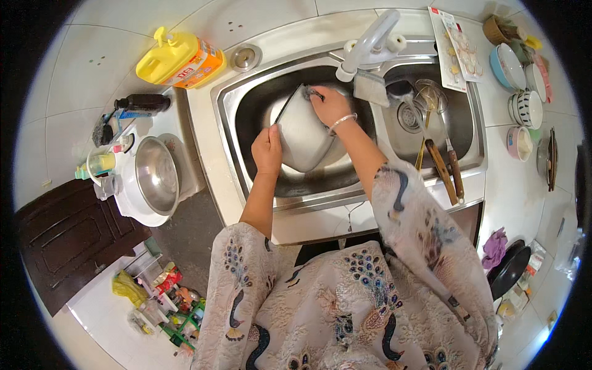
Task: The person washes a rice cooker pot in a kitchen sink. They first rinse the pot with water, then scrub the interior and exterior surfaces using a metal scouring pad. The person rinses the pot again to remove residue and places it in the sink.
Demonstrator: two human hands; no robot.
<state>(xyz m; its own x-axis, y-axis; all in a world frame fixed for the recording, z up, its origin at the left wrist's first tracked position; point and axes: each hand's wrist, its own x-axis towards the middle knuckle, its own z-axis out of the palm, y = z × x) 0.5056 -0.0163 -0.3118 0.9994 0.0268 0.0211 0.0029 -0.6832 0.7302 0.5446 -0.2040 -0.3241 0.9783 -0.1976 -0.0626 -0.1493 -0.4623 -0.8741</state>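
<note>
Over the left basin of a steel double sink I hold a flat, silver-grey metal piece tilted, with a thin dark straight edge. My left hand is closed on its dark edge at the left side. My right hand, with a bangle at the wrist, is closed at its upper corner, pressing a dark grey wiry scouring pad against it. The fingertips of the right hand are partly hidden by the pad. A white faucet stands behind the hands.
In the right basin lie a wire skimmer and other wooden-handled utensils. A pale block-like thing rests on the divider. At left stand a yellow detergent jug and a steel bowl. Several bowls line the right counter.
</note>
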